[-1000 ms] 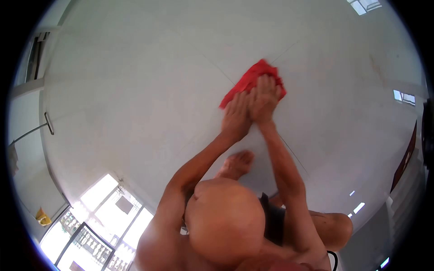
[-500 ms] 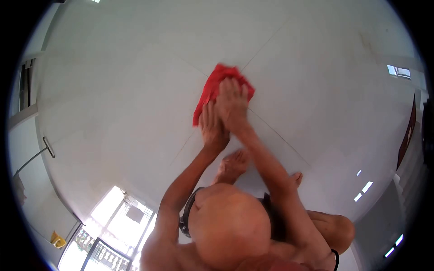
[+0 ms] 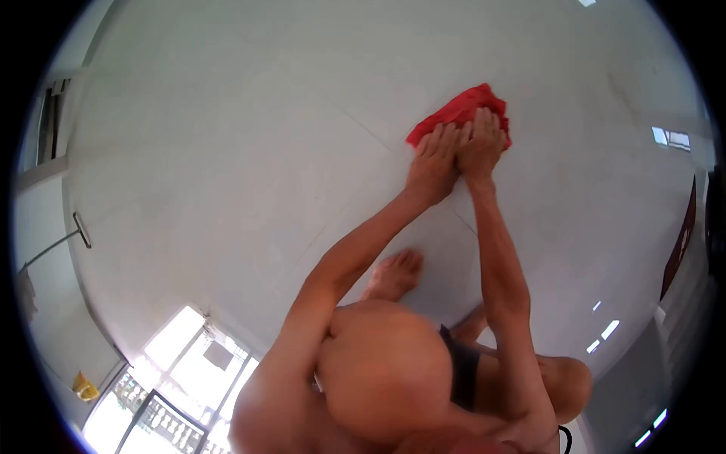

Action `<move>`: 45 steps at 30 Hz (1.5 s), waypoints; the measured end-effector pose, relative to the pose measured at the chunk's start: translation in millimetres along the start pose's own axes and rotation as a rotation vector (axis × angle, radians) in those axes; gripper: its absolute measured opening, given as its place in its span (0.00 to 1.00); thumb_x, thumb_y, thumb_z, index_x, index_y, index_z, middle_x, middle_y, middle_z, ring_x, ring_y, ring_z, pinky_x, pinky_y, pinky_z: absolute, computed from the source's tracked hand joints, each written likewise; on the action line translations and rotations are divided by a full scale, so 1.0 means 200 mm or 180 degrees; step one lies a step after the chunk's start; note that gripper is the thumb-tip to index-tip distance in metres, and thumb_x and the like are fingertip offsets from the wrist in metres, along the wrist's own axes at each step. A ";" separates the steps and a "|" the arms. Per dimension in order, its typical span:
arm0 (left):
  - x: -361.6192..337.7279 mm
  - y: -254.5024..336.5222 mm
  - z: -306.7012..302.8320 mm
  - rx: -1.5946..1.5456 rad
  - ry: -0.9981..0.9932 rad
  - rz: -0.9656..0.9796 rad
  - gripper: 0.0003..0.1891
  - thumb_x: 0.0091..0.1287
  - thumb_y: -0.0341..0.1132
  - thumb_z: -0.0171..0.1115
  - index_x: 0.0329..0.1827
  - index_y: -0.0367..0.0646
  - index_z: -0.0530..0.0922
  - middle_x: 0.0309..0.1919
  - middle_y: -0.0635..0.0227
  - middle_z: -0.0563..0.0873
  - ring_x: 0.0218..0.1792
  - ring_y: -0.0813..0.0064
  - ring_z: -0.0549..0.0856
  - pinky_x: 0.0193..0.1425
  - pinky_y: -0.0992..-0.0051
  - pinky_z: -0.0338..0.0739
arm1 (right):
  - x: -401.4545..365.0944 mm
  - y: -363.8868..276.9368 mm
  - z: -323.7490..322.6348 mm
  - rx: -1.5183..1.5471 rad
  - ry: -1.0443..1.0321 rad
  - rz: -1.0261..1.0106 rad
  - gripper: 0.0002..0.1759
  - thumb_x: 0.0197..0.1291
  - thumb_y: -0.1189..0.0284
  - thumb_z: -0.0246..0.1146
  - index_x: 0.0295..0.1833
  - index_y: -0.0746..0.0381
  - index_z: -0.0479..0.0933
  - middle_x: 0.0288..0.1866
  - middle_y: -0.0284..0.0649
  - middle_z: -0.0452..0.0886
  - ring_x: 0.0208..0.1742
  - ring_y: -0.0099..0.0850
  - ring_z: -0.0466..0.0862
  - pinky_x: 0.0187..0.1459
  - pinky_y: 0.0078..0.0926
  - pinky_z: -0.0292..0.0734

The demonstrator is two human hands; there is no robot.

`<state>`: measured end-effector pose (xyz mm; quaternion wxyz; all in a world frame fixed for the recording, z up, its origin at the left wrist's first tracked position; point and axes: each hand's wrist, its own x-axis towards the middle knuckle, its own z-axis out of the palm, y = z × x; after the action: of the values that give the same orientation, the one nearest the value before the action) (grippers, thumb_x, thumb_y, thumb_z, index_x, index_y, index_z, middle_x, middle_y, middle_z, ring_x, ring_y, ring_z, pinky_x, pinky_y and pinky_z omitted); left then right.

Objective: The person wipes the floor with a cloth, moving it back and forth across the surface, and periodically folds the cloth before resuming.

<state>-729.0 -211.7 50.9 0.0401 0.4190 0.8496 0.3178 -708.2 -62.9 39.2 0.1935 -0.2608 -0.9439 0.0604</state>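
Note:
A crumpled red cloth [image 3: 461,107] lies on the pale tiled floor [image 3: 249,151], ahead and a little to the right of my body. My left hand [image 3: 435,163] presses on its near edge, fingers stretched out and slightly apart. Right beside it, my right hand [image 3: 482,145] lies flat on the cloth's right part, fingers extended forward. The two hands touch or nearly touch at the thumbs. Both palms face down, and what is under them is hidden. Neither hand's fingers are wrapped round the cloth.
My bare foot [image 3: 395,274] and bent knee [image 3: 563,386] are close below my arms. A long-handled floor tool [image 3: 82,231] leans at the left wall. A yellow object [image 3: 85,387] lies at lower left near a bright glazed doorway [image 3: 189,363]. A dark red panel [image 3: 681,242] stands at right.
Both hands have slid the red cloth to the right and slightly farther forward across the floor. My arms have swung right with it, and the cloth's shape has shifted.

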 end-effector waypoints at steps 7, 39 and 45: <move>-0.92 -0.14 -0.42 0.0452 -0.0769 -0.1080 0.44 0.74 0.39 0.67 0.90 0.39 0.57 0.88 0.48 0.60 0.89 0.43 0.57 0.88 0.47 0.52 | -0.53 -0.78 -0.25 0.0932 -0.0874 -0.0418 0.32 0.60 0.64 0.69 0.66 0.71 0.80 0.72 0.55 0.79 0.77 0.57 0.73 0.77 0.71 0.60; -0.01 0.91 0.66 -0.1271 -0.0795 0.1979 0.29 0.74 0.32 0.60 0.78 0.37 0.75 0.79 0.55 0.76 0.84 0.52 0.69 0.89 0.52 0.58 | -0.83 0.92 -0.61 -0.0572 0.1257 0.2795 0.25 0.79 0.62 0.58 0.65 0.72 0.83 0.67 0.56 0.87 0.71 0.52 0.82 0.73 0.47 0.76; 0.47 0.59 0.53 -0.1060 -0.0039 0.1318 0.29 0.71 0.31 0.62 0.77 0.35 0.76 0.74 0.50 0.81 0.79 0.49 0.76 0.85 0.50 0.66 | -0.12 0.97 -0.25 -0.0612 0.1184 0.1358 0.22 0.76 0.64 0.60 0.61 0.70 0.86 0.66 0.55 0.88 0.67 0.54 0.85 0.67 0.49 0.80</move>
<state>-673.7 -35.3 52.6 0.0478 0.5735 0.6815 0.4521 -578.3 91.4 35.5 0.3204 -0.4770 -0.8175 -0.0388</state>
